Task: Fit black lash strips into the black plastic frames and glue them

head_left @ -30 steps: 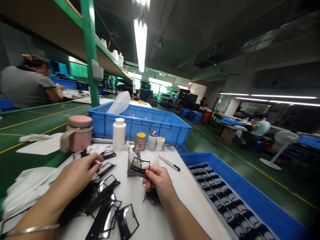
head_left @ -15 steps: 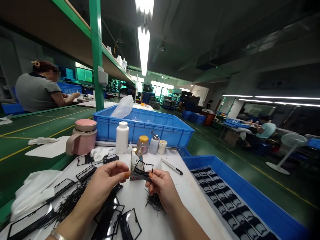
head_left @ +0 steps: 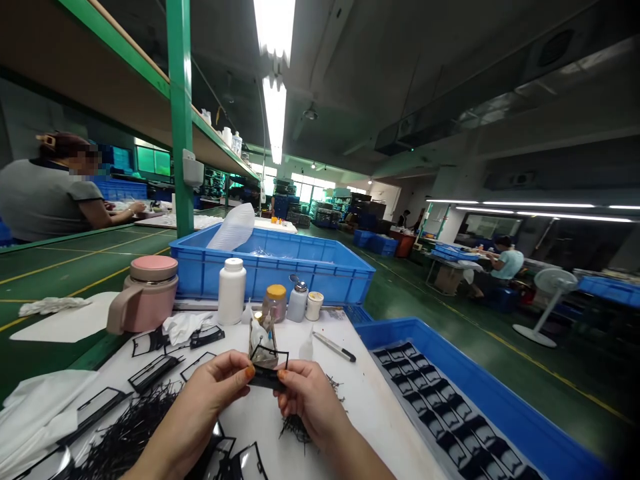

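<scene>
A small black plastic frame part (head_left: 269, 377), with a thin open rectangle on its upper side, is held level above the white table (head_left: 370, 407). My left hand (head_left: 220, 383) pinches its left end between thumb and fingers. At the other end, my right hand (head_left: 305, 393) grips it the same way. Below and to the left lie several similar black frames (head_left: 155, 372) and a heap of thin black plastic scraps (head_left: 133, 427). A smaller pile of scraps (head_left: 297, 430) is partly hidden under my right hand.
Behind my hands stand a pink mug (head_left: 153, 293), a white bottle (head_left: 232, 293), a yellow-lidded jar (head_left: 275, 303) and a pump bottle (head_left: 298, 301). A utility knife (head_left: 335, 347) lies to the right. Blue bins (head_left: 340, 267) stand behind and at right, the latter with rows of black parts (head_left: 440, 407).
My left hand has come in to take the left end of the black frame part, which my right hand alone held before. The view has shifted slightly to the right.
</scene>
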`<state>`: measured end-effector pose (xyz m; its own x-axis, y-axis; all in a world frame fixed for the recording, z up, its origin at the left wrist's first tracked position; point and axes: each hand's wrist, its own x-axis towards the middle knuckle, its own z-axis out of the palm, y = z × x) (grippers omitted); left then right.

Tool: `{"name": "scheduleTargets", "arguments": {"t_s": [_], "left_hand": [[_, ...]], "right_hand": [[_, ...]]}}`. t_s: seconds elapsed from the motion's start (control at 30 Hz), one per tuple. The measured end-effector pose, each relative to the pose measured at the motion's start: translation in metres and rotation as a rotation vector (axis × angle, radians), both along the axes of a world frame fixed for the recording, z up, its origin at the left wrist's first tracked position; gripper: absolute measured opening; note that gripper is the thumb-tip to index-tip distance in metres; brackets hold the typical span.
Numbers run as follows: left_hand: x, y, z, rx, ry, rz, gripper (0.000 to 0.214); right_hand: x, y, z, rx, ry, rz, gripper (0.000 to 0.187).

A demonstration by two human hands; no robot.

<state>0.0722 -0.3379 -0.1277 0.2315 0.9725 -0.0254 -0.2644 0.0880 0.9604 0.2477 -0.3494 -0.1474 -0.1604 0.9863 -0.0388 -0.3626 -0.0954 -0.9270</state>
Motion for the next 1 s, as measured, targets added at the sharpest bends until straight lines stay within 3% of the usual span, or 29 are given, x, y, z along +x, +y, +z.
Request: {"name": "scheduleTargets", "arguments": {"t_s": [0.27, 0.63, 0.87, 1.0], "left_hand": [[0.007, -0.002, -0.005, 0.035, 0.014, -0.09, 0.032], [0.0, 0.0, -0.002, 0.032, -0.04, 0.057, 0.033], [-0.003, 0.001, -0.007, 0.193, 0.187, 0.057, 0.028], [-0.002, -0.001, -0.001, 0.186, 0.197, 0.081, 0.029]], "right_hand": [[-0.003, 0.0, -0.004, -0.036, 0.102, 0.043, 0.036], [-0.002, -0.003, -0.002, 0.002, 0.03, 0.024, 0.034], [0.0, -0.004, 0.0, 0.017, -0.007, 0.02, 0.035], [0.002, -0.004, 0.001, 0.043, -0.055, -0.003, 0.036]]}}
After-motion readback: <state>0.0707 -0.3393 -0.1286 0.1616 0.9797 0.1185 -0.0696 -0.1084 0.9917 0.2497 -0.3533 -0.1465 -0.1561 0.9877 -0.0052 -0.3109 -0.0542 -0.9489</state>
